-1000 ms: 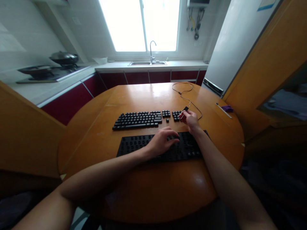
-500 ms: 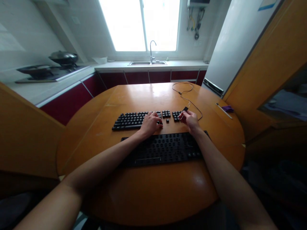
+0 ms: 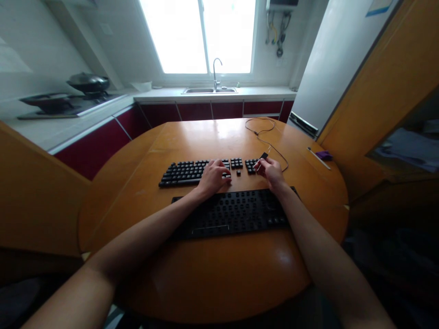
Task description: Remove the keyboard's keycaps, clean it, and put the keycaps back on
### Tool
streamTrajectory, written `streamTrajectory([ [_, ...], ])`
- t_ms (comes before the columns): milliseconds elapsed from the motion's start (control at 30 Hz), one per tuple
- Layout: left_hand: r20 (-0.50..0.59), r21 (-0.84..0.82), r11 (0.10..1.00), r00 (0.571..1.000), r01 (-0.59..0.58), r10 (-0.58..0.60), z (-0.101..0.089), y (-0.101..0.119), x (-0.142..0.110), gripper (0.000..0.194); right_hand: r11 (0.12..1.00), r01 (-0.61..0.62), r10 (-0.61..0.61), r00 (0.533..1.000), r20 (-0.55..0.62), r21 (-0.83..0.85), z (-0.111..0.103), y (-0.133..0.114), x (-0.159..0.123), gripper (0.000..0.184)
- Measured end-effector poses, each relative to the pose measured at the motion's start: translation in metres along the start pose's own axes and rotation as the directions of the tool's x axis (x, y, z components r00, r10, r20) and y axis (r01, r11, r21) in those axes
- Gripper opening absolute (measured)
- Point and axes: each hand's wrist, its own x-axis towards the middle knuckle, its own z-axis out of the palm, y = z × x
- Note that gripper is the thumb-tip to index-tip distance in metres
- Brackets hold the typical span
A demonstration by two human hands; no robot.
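Observation:
My left hand (image 3: 211, 178) bends over the right end of a block of black keycaps (image 3: 181, 172), laid out in rows on the table. Its thumb and fingers curl round keycaps at that end, which they partly hide. In my right hand (image 3: 271, 172) is a small keycap puller with a black handle (image 3: 264, 156) and thin pale prongs pointing down. Under that hand lies a group of number-pad keycaps (image 3: 250, 166), partly covered. Nearer to me is the black keyboard (image 3: 240, 212), mostly stripped of its keycaps, with a few left at its lower right.
A smaller keycap group (image 3: 236, 163) and a single keycap (image 3: 238, 172) lie between my hands. The thin cable (image 3: 274, 148) loops over the back right of the round wooden table (image 3: 219, 274). A white stick (image 3: 319, 159) and a purple cloth (image 3: 324, 156) lie at the right edge.
The whole view has shifted very slightly. My left thumb and fingers have moved a little at the keycaps; my right hand keeps its hold on the puller.

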Motion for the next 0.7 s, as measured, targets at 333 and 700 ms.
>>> streamTrajectory([
  [333,0.296,-0.377,0.914,0.915,-0.151,0.273,-0.039,0.081,-0.028,0.019,0.895,0.426,-0.434,0.9,-0.039,-0.134,-0.036,-0.062,-0.033,0.021],
  [700,0.388,-0.265,0.942,0.871,-0.207,0.301,-0.01,0.138,-0.059,0.027,0.833,0.411,-0.317,0.904,0.288,-0.371,-0.086,-0.03,-0.128,0.018],
])
